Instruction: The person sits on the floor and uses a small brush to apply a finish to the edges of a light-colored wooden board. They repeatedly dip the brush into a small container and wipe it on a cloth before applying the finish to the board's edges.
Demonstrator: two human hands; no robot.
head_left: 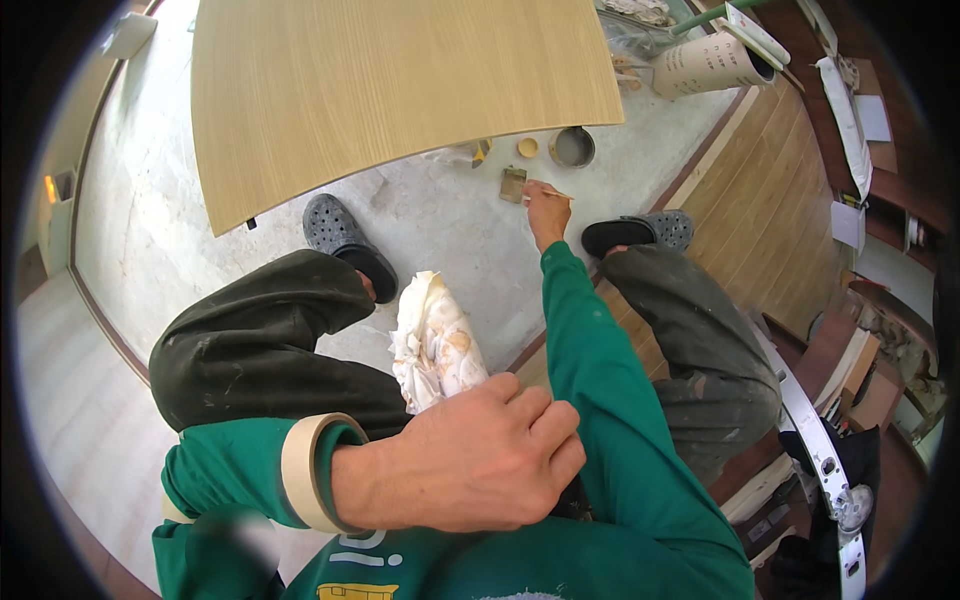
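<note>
My left hand [480, 455] is close to my body, its fingers curled closed around a crumpled white cloth or paper wad [437, 335] with brownish stains. A roll of masking tape [305, 472] sits around my left wrist like a bracelet. My right hand [547, 215] reaches down to the floor between my feet, pinching a thin wooden stick [552, 194] that looks like a brush handle. The stick's far end is at a small square olive-brown block or container [513, 185]; its tip is too small to make out.
A light wood panel [400, 80] with a curved-looking edge spans the far side. Beyond my right hand stand a grey round tin [573, 147] and a small yellow cup [527, 148]. A printed cardboard tube [710, 66] lies far right. Cluttered shelves [880, 330] and a metal level [815, 440] are at right.
</note>
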